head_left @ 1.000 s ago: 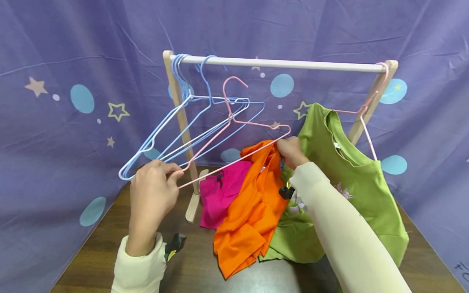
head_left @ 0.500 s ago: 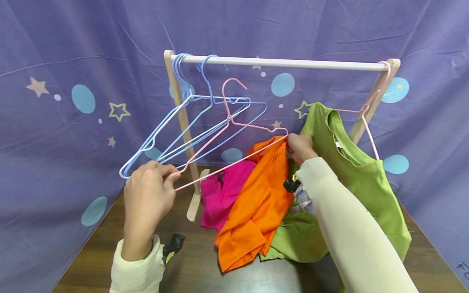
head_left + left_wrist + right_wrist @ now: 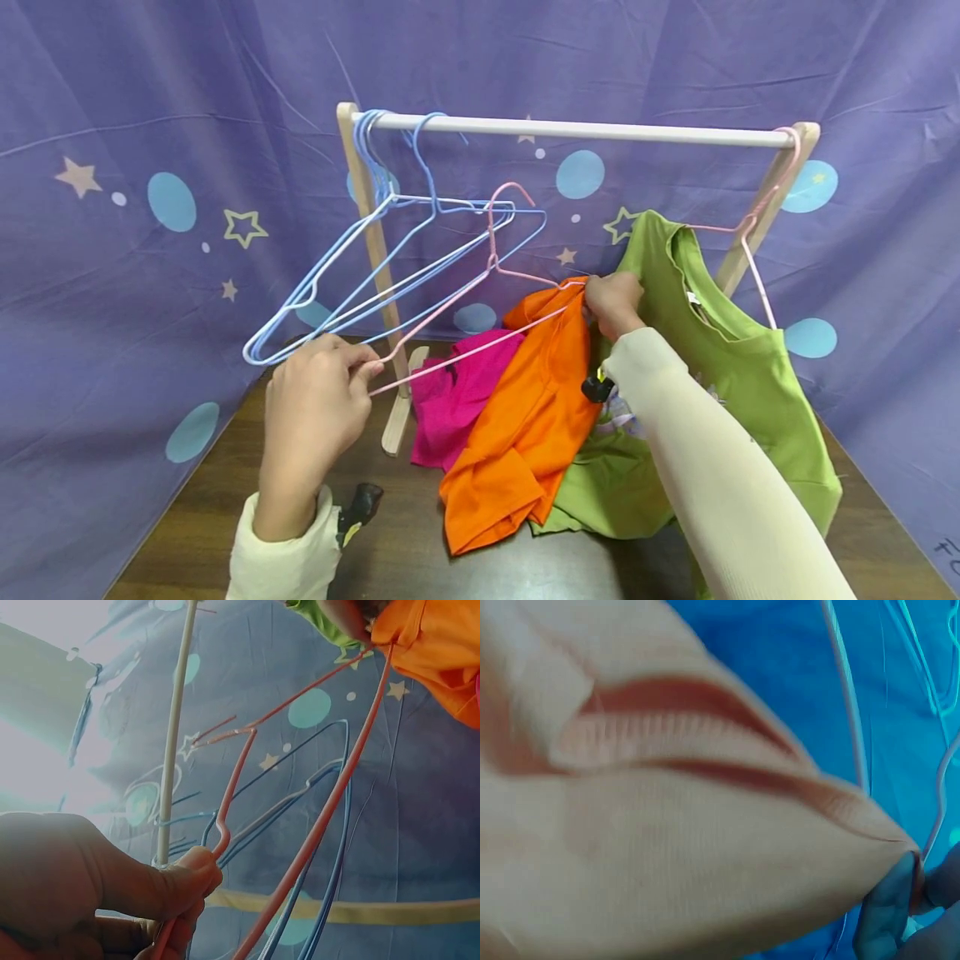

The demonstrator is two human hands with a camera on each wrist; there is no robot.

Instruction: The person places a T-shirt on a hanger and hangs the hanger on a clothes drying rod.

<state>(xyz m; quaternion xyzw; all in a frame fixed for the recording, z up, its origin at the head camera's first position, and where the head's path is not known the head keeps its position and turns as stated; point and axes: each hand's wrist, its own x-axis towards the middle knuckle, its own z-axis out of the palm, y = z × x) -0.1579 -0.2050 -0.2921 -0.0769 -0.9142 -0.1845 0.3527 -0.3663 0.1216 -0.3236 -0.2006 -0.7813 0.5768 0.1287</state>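
My left hand (image 3: 318, 408) pinches the left end of a pink clothes hanger (image 3: 492, 260), thumb and fingers around the wire. The hanger is tilted, its hook up and off the rail. My right hand (image 3: 613, 302) pinches an orange shirt (image 3: 525, 433) near the shoulder and holds it up. The hanger's right end runs into the shirt there and is hidden by cloth. In the left wrist view the pink wires (image 3: 339, 791) reach up to the shirt (image 3: 442, 664). The right wrist view shows fingers (image 3: 885, 907) pinching the cloth (image 3: 682, 840) beside a wire.
A rack with a white rail (image 3: 570, 129) stands behind. Blue and white hangers (image 3: 408, 242) crowd its left end. At its right hangs a green top (image 3: 757, 392) on another pink hanger (image 3: 759, 283). A magenta garment (image 3: 450, 417) lies on the wooden table (image 3: 420, 533).
The pink hanger has shifted right and down, and its right end has gone into the orange shirt. My right hand has moved slightly right with the cloth; the shirt is drawn straighter.
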